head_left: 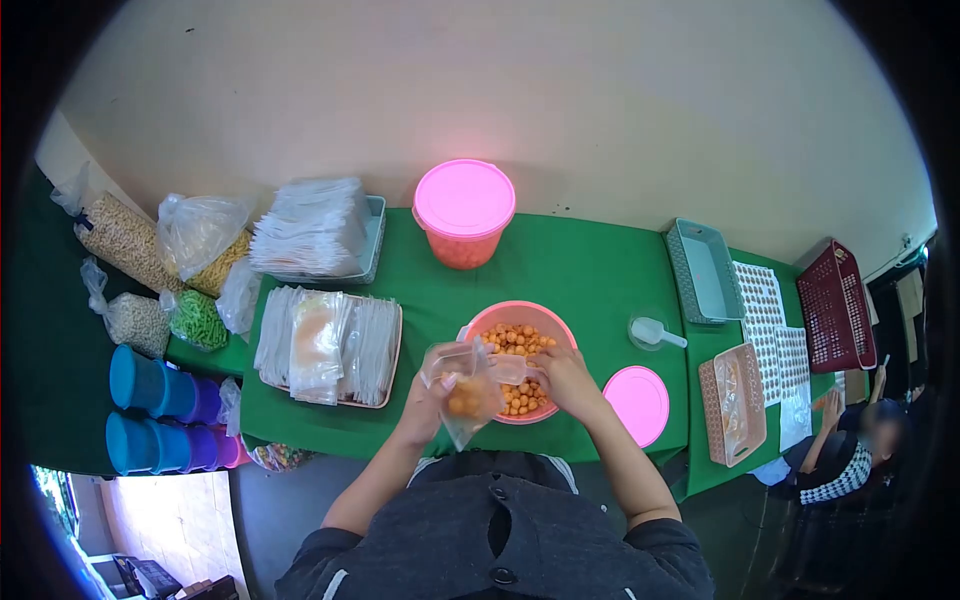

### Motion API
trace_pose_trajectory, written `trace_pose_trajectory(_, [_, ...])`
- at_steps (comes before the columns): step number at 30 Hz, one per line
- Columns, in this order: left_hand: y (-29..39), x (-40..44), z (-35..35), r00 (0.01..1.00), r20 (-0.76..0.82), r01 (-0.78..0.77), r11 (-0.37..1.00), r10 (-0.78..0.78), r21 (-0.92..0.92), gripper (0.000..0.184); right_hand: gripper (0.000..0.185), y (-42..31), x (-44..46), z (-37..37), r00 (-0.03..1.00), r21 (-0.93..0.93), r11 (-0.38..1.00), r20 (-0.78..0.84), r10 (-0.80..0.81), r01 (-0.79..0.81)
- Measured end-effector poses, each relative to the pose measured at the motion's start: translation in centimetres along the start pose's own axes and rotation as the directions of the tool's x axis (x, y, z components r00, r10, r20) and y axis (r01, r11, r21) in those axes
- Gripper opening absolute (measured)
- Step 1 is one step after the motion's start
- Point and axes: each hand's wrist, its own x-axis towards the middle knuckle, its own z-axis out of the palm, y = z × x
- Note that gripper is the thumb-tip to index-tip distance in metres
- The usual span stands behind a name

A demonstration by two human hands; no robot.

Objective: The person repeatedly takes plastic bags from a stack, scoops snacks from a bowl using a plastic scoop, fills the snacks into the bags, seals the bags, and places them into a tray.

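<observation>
My left hand (424,408) is closed on a clear plastic bag (468,422), with some round orange snack balls in its lower part. The bag hangs at the left front of a pink tub (568,333). More orange snack balls (517,338) lie inside that tub. My right hand (570,382) reaches over the tub's right side, its fingers wrapped round a clear plastic scoop (506,369). The scoop points left, its front end close to the bag's mouth. Whether anything is in the scoop I cannot make out.
Plastic packets fill a tray (398,350) and a basket (375,240) on the left. A lidded pink tub (466,210) stands behind. To the right are a pink lid (637,405), another scoop (655,333), baskets (708,400) and label sheets (760,300). A person (840,455) sits far right.
</observation>
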Motion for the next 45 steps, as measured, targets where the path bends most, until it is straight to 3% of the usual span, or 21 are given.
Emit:
trace_pose_trajectory(1, [0.1, -0.2, 0.1, 0.999, -0.050, 0.013, 0.993, -0.008, 0.113, 0.065, 0.020, -1.5, -0.3, -0.8, 0.978, 0.101, 0.991, -0.198, -0.064, 0.085])
trace_pose_trajectory(2, [0.2, -0.3, 0.1, 0.999, -0.050, 0.017, 0.994, -0.011, 0.112, 0.065, 0.020, -3.0, -0.6, -1.7, 0.914, 0.182, 0.966, -0.393, -0.099, 0.183])
trace_pose_trajectory(3, [0.3, -0.3, 0.1, 0.999, -0.035, -0.006, 0.978, 0.014, 0.208, 0.061, 0.020, -4.5, -1.0, -2.8, 0.915, 0.183, 0.967, -0.392, -0.095, 0.179])
trace_pose_trajectory(4, [0.3, -0.3, 0.1, 0.999, -0.018, -0.030, 0.953, 0.037, 0.301, 0.057, 0.019, -5.9, -1.3, -3.9, 0.937, 0.544, 0.814, -0.349, -0.002, 0.204])
trace_pose_trajectory(5, [0.4, -0.1, 0.3, 0.999, -0.016, -0.026, 0.953, 0.033, 0.301, 0.057, 0.019, -6.9, -1.4, -4.3, 0.959, 0.821, 0.536, -0.275, 0.068, 0.197])
trace_pose_trajectory(7, [0.2, 0.4, 1.1, 0.974, 0.197, -0.201, 0.831, 0.113, 0.518, 0.055, 0.018, -7.6, -1.7, -3.4, 0.972, 0.872, 0.455, -0.229, 0.055, 0.180])
trace_pose_trajectory(8, [0.4, 0.4, 1.6, 0.974, 0.199, -0.201, 0.832, 0.111, 0.517, 0.055, 0.018, -7.9, -1.9, -3.0, 0.982, 0.915, 0.371, -0.186, 0.030, 0.162])
trace_pose_trajectory(10, [0.9, 0.3, 2.5, 0.969, 0.086, -0.238, 0.793, 0.230, 0.561, 0.047, 0.016, -8.6, -2.1, -3.5, 0.980, 0.906, 0.378, -0.200, -0.015, 0.190])
trace_pose_trajectory(12, [0.7, 0.1, 0.9, 0.975, 0.066, -0.212, 0.808, 0.211, 0.550, 0.040, 0.016, -9.2, -2.7, -4.4, 0.967, 0.840, 0.516, -0.241, 0.080, 0.166])
trace_pose_trajectory(14, [0.1, -0.3, 0.1, 0.981, 0.048, -0.183, 0.824, 0.187, 0.537, 0.033, 0.017, -9.3, -2.7, -4.2, 0.965, 0.861, 0.493, -0.223, 0.140, 0.128])
trace_pose_trajectory(16, [-0.3, -0.4, 0.6, 0.967, -0.196, -0.077, 0.923, 0.161, 0.376, 0.017, 0.017, -9.8, -2.5, -3.5, 0.943, 0.878, 0.430, -0.299, 0.147, 0.211])
trace_pose_trajectory(19, [0.0, -0.6, 1.4, 0.963, -0.182, -0.098, 0.888, 0.199, 0.449, 0.015, 0.016, -11.3, -2.5, -3.5, 0.919, 0.851, 0.438, -0.374, 0.121, 0.288])
trace_pose_trajectory(26, [0.6, -0.9, 1.7, 0.963, -0.062, -0.177, 0.788, 0.262, 0.589, 0.013, 0.012, -10.7, -3.2, -2.8, 0.915, 0.860, 0.434, -0.370, 0.164, 0.270])
trace_pose_trajectory(32, [1.3, -1.5, 1.2, 0.988, -0.093, -0.052, 0.835, 0.122, 0.547, 0.019, 0.018, -8.9, -4.1, -4.0, 0.964, 0.880, 0.432, -0.254, 0.080, 0.196])
trace_pose_trajectory(34, [1.4, -1.7, 0.8, 0.999, -0.044, 0.037, 0.872, -0.017, 0.487, 0.023, 0.023, -8.6, -4.9, -5.2, 0.979, 0.842, 0.509, -0.203, -0.010, 0.179])
trace_pose_trajectory(38, [2.2, -1.4, 0.5, 0.989, 0.083, 0.066, 0.874, -0.121, 0.481, 0.028, 0.023, -7.7, -5.5, -5.5, 0.982, 0.829, 0.525, -0.163, -0.100, 0.191])
trace_pose_trajectory(40, [1.4, -0.9, 0.2, 0.998, 0.059, -0.013, 0.774, -0.032, 0.633, 0.035, 0.022, -8.2, -5.3, -5.3, 0.939, 0.724, 0.649, -0.342, 0.040, 0.236])
trace_pose_trajectory(41, [1.2, -0.9, 0.3, 0.998, 0.059, -0.014, 0.775, -0.030, 0.632, 0.035, 0.022, -8.6, -5.2, -5.4, 0.939, 0.722, 0.651, -0.342, 0.039, 0.236])
trace_pose_trajectory(43, [2.2, -0.2, 2.0, 0.951, -0.025, -0.206, 0.692, 0.308, 0.692, 0.045, 0.032, -9.6, -4.9, -5.5, 0.849, 0.542, 0.791, -0.525, 0.055, 0.283])
trace_pose_trajectory(44, [1.9, -0.2, 2.1, 0.950, -0.022, -0.210, 0.690, 0.310, 0.693, 0.045, 0.032, -10.2, -4.6, -5.3, 0.847, 0.540, 0.792, -0.529, 0.055, 0.286])
trace_pose_trajectory(45, [1.4, -0.4, 2.1, 0.954, 0.090, -0.261, 0.647, 0.285, 0.717, 0.048, 0.040, -10.8, -4.3, -4.9, 0.836, 0.439, 0.827, -0.545, -0.065, 0.351])
